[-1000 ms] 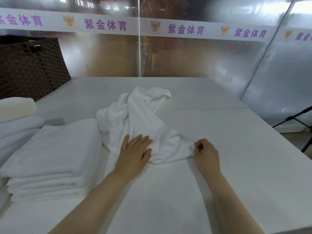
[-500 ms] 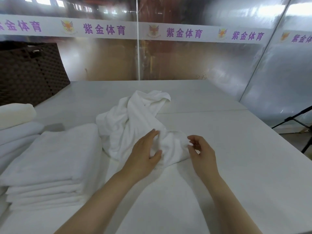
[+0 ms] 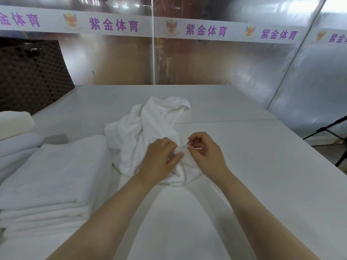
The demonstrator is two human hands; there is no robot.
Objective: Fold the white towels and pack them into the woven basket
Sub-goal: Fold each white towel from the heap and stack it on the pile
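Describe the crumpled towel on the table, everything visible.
The crumpled towel is white, soft terry-like cloth, unfolded and bunched in loose ridges on the white table, right of the folded stack. Its far end peaks toward the wall. At its near edge, the left hand grips it and the right hand pinches a corner.

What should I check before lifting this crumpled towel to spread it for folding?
1. Right hand pinches the crumpled towel edge: ok.
2. Left hand grips the towel: ok, fingers curled into the cloth.
3. Both hands on matching corners: cannot tell, cloth is bunched.
4. Bare table to the right for spreading: ok.
5. Folded stack apart from the towel: not ok, they meet at the stack's far edge.
6. Woven basket open and within reach: cannot tell, only its side shows.
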